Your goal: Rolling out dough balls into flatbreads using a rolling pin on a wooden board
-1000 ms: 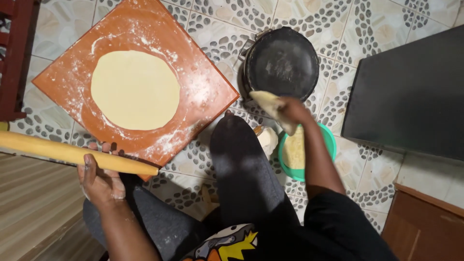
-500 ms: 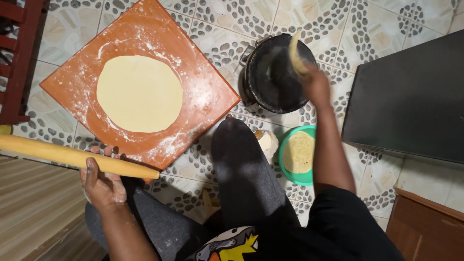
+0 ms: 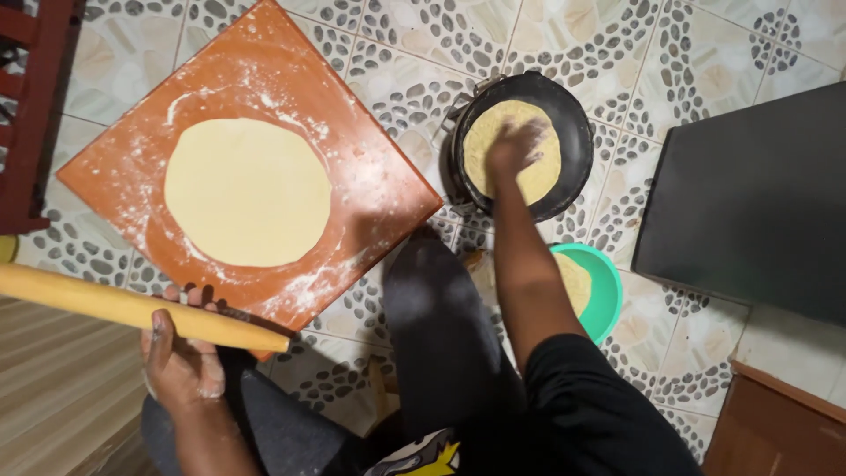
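My right hand (image 3: 514,148) presses flat on a round yellowish flatbread (image 3: 489,141) lying in a black pan (image 3: 577,132) on the tiled floor. My left hand (image 3: 181,357) grips a long wooden rolling pin (image 3: 115,304) near the front edge of a floured orange-brown board (image 3: 370,176). A rolled-out disc of pale dough (image 3: 248,192) lies in the middle of that board. A green bowl (image 3: 608,291) holding more flatbread stands beside my right forearm.
A large dark flat slab (image 3: 749,203) lies to the right of the pan. Dark red wooden furniture (image 3: 26,115) stands at the left edge, a brown wooden piece (image 3: 784,423) at the bottom right. My dark-trousered knee (image 3: 441,326) extends between board and bowl.
My right hand carried a flatbread from above the green bowl up to the black pan and laid it flat there. The left hand and rolling pin stayed put.
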